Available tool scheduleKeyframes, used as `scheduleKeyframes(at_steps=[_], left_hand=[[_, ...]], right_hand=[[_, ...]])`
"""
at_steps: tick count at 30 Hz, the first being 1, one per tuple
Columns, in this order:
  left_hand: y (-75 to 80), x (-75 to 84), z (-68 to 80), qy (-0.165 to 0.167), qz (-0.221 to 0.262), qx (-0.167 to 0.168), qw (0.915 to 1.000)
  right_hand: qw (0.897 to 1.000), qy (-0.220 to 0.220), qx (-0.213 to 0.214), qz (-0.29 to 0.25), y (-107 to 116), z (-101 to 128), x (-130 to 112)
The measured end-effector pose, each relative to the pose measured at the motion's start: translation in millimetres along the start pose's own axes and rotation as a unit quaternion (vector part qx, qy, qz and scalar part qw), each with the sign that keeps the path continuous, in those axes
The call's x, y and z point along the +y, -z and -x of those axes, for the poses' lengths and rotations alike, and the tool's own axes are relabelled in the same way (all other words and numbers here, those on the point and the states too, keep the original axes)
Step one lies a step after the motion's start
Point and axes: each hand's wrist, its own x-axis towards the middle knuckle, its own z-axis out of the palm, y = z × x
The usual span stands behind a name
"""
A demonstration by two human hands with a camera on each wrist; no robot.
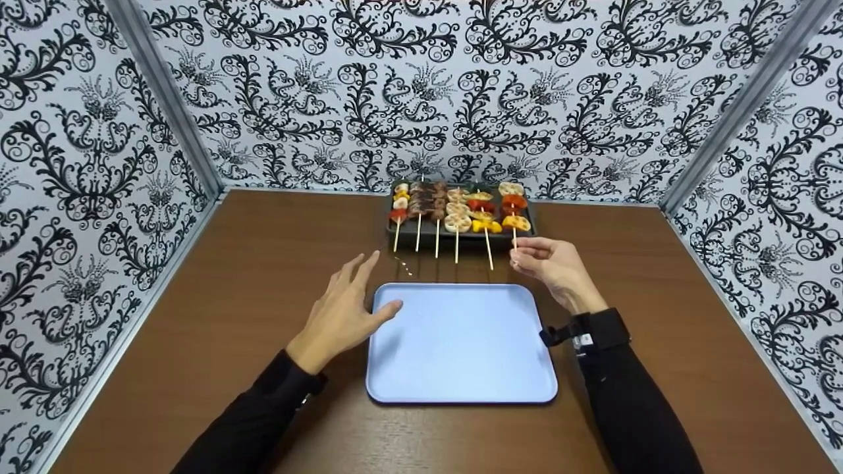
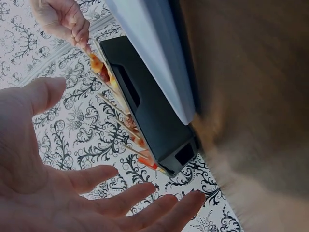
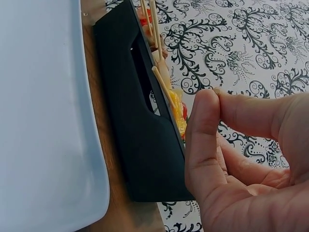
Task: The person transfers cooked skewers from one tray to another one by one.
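A black tray (image 1: 527,230) at the back of the table holds several skewers of meat and vegetables, sticks pointing toward me. My right hand (image 1: 517,253) pinches the stick of the rightmost skewer (image 1: 514,227), which carries orange and red pieces. The right wrist view shows thumb and forefinger (image 3: 215,94) pressed together beside the black tray (image 3: 130,121). A light blue tray (image 1: 461,342) lies bare in front. My left hand (image 1: 379,283) hovers open at its left edge, fingers spread, thumb near the rim. The left wrist view shows that open hand (image 2: 111,188) and the right hand (image 2: 72,29) on the stick.
The brown table (image 1: 217,296) is boxed in by patterned black-and-white walls (image 1: 99,164) on the left, back and right. The other skewers (image 1: 435,210) lie side by side on the black tray, their sticks overhanging its front edge.
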Motion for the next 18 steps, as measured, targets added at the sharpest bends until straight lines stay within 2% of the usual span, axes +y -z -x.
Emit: scheduleKeyframes(at_steps=[11, 18], left_hand=[[-2.4, -7.9, 3.9, 0.042, 0.001, -0.018, 0.999], [-1.6, -7.3, 6.1, 0.057, 0.032, -0.048, 0.9967]], right_hand=[[1.0, -0.004, 0.003, 0.008, 4, 9, -4], [1.0, 0.006, -0.004, 0.007, 1, 12, -5]])
